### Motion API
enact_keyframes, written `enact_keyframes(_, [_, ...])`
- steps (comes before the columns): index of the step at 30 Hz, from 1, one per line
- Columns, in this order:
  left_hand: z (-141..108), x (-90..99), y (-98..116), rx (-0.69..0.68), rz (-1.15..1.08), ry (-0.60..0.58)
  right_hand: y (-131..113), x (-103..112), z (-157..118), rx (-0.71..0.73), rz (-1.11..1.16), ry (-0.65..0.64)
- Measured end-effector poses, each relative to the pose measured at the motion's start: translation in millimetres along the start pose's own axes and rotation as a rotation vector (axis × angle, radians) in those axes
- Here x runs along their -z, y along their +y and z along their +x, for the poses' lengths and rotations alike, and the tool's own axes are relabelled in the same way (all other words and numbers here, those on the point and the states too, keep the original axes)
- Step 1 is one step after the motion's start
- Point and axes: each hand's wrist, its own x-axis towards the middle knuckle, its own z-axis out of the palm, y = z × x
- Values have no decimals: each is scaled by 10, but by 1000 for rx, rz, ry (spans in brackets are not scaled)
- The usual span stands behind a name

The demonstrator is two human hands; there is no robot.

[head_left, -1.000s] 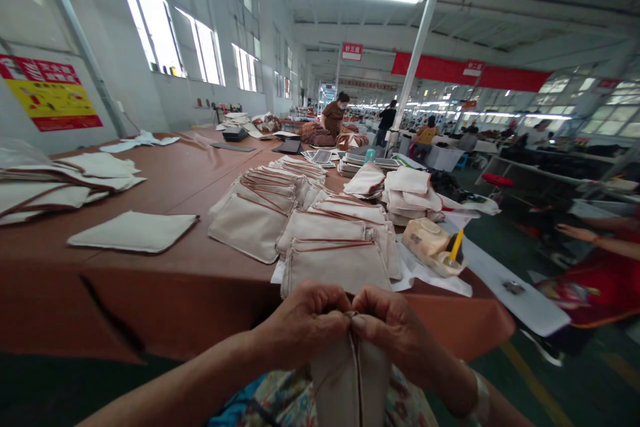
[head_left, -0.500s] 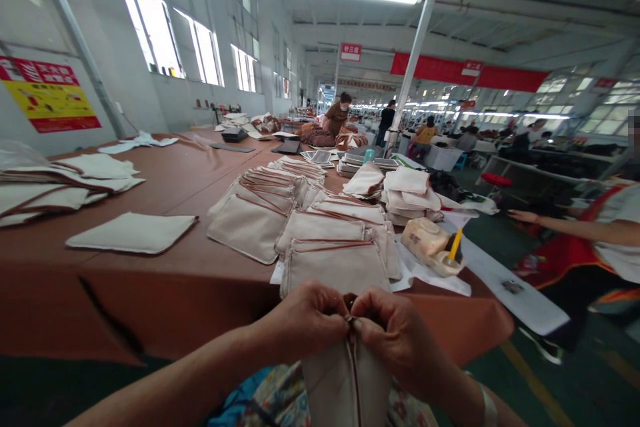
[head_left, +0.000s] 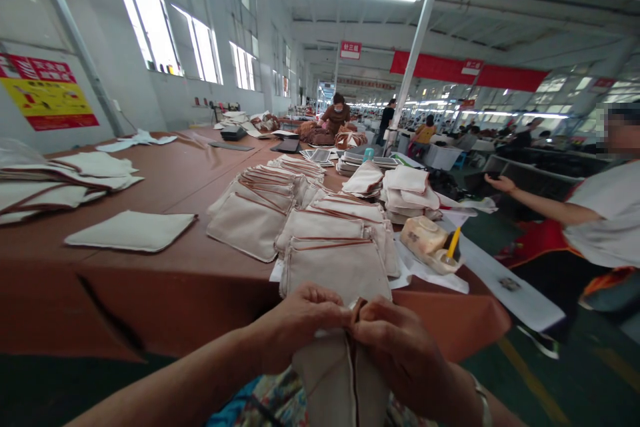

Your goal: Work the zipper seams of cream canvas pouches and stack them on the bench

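A beige fabric pouch (head_left: 325, 377) with a brown edge along its opening hangs between my hands, low in the middle of the view. My left hand (head_left: 305, 320) pinches the pouch's top end from the left. From the right, my right hand (head_left: 400, 333) grips the same end, where a bit of brown trim sticks up between the fingers. The exact spot under the fingertips is hidden. Just beyond my hands, a stack of similar beige pouches (head_left: 330, 267) with brown edging lies at the table's front edge.
The brown-covered table (head_left: 175, 190) carries a single flat pouch (head_left: 133, 230) and a pile of beige pieces (head_left: 65, 180) at left. A cut-open plastic container (head_left: 425, 237) holding a yellow tool (head_left: 454, 242) stands at right. A co-worker (head_left: 605, 207) stands beyond the right edge, arm outstretched.
My right hand has turned and curled more over the pouch's end, and brown trim now shows between the hands. The co-worker at right has moved further into view.
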Motion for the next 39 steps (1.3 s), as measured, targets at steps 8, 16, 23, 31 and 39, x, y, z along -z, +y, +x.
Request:
enact_keyframes(8, [-55, 64, 8, -134, 271, -118, -93, 42, -112, -427, 294, 28])
enact_keyframes(16, [-142, -9, 129, -222, 455, -138, -153, 259, 161, -567, 381, -275])
enact_keyframes(23, [-121, -9, 73, -196, 384, -147, -64, 107, -52, -572, 566, -119])
enact_keyframes(31, [-135, 3, 149, -227, 486, -166, -65, 236, 143, -647, 513, -259])
enact_keyframes(39, [-122, 79, 245, -69, 248, -165, -57, 191, 193, -576, 645, -258])
